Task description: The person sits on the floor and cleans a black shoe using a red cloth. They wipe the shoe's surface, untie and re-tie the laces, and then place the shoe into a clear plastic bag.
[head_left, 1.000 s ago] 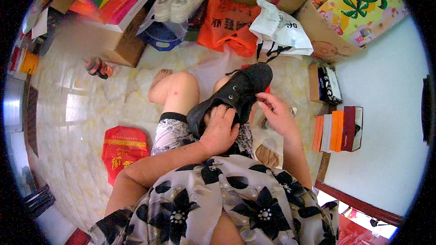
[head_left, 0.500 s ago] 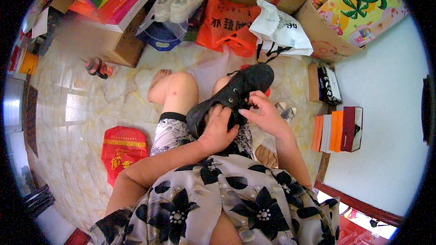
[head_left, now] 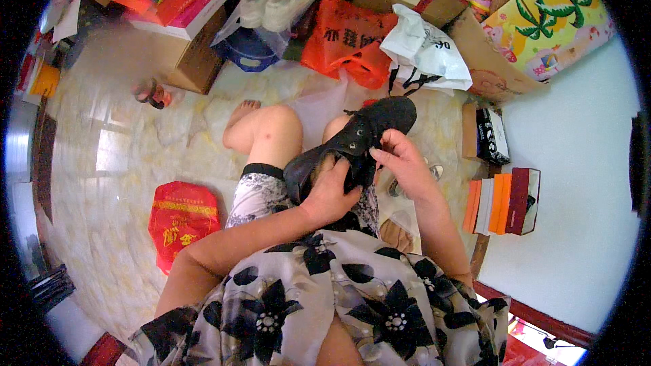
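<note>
A black lace-up shoe [head_left: 386,118] lies slantwise over my lap, its toe pointing away and to the right. Metal eyelets show along its upper, and a bit of black lace sticks out on the far side. My left hand [head_left: 329,193] grips the shoe at its opening, with the fingers reaching inside. At the shoe's right edge, beside the eyelets, my right hand [head_left: 409,168] has thumb and forefinger drawn together; what they pinch there is too small to make out.
A red bag [head_left: 182,220] lies on the floor at my left. Ahead are bagged white shoes [head_left: 274,8], an orange-red plastic bag [head_left: 349,41], a white bag [head_left: 427,51] and cardboard boxes. Shoe boxes [head_left: 502,203] stand against the right wall. Another shoe [head_left: 432,173] sits beyond my right hand.
The whole view has shifted slightly. My left hand keeps its grip at the shoe's opening, and my right hand stays at its right edge with the fingers a little differently bent.
</note>
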Motion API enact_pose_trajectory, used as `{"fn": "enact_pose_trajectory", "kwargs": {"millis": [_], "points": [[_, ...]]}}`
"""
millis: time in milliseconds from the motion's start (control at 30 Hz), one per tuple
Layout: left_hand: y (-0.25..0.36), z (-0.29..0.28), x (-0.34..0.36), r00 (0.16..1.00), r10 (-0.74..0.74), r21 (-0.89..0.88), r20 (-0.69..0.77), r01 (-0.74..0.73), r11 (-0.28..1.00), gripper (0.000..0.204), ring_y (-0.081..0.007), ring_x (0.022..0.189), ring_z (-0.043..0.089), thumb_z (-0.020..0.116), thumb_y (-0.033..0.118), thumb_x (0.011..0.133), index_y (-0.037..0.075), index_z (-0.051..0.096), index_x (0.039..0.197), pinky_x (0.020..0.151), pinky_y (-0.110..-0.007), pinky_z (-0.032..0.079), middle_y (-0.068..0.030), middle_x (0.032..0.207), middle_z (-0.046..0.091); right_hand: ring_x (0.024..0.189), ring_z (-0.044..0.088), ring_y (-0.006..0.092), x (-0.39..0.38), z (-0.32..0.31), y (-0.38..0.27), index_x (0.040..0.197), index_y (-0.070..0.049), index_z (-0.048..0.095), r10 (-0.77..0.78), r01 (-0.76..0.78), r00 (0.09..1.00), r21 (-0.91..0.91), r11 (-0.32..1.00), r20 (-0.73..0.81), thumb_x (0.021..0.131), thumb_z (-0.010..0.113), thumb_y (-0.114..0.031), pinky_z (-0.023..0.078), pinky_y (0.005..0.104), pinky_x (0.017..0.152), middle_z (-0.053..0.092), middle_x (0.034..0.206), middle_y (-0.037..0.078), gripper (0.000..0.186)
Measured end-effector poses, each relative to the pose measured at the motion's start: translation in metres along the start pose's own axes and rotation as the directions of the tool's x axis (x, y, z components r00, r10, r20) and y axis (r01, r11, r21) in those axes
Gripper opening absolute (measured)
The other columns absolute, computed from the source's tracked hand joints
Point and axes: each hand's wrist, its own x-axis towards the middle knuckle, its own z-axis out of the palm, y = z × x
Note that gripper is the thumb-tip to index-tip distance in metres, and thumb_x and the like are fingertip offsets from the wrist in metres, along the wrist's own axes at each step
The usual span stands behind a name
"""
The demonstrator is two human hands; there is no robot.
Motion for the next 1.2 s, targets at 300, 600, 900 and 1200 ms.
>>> {"fn": "enact_pose_trajectory", "kwargs": {"millis": [300,600,900,1200], "points": [[-0.006,0.002,0.003,0.996,-0.027,0.031,-0.08,0.03,0.999,0.05,-0.0453,0.101,0.039,0.065,0.014,0.068,-0.004,0.04,0.109,0.088,-0.047,0.034,-0.0288,0.108,0.04,0.081,0.054,0.0174,0.008,0.007,-0.016,0.102,-0.003,0.049,-0.049,0.065,0.997,-0.303,0.951,0.06,0.079,0.06,-0.011,0.044,0.028,0.072,0.055,0.088,0.008,0.026],[-0.007,0.002,0.006,0.997,-0.05,0.008,-0.062,0.051,0.999,0.048,-0.0453,0.102,0.041,0.065,0.013,0.067,-0.004,0.043,0.106,0.088,-0.047,0.035,-0.0296,0.107,0.043,0.099,0.05,0.012,0.007,0.003,-0.028,0.117,-0.005,0.045,0.004,-0.034,0.989,0.203,0.979,0.145,0.079,0.055,0.003,0.04,0.0263,0.086,0.054,0.105,0.004,0.04],[-0.005,-0.001,0.006,0.994,-0.092,-0.022,-0.057,0.091,0.996,0.05,-0.0451,0.103,0.041,0.066,0.017,0.068,-0.004,0.042,0.107,0.089,-0.046,0.034,-0.0299,0.109,0.043,0.09,0.051,0.0137,0.01,0.0,-0.013,0.109,-0.005,0.051,-0.137,0.135,0.99,-0.416,0.899,0.026,0.071,0.051,0.007,0.043,0.0285,0.077,0.052,0.096,0.004,0.04],[-0.007,0.001,0.006,0.993,-0.093,-0.028,-0.068,0.092,0.995,0.052,-0.0464,0.105,0.039,0.065,0.016,0.07,-0.004,0.04,0.111,0.091,-0.048,0.032,-0.0309,0.11,0.041,0.089,0.055,0.0264,0.011,-0.003,0.001,0.094,-0.003,0.059,-0.319,0.226,0.944,-0.54,0.811,-0.084,0.071,0.056,0.0,0.044,0.0313,0.078,0.053,0.091,0.011,0.023]]}}
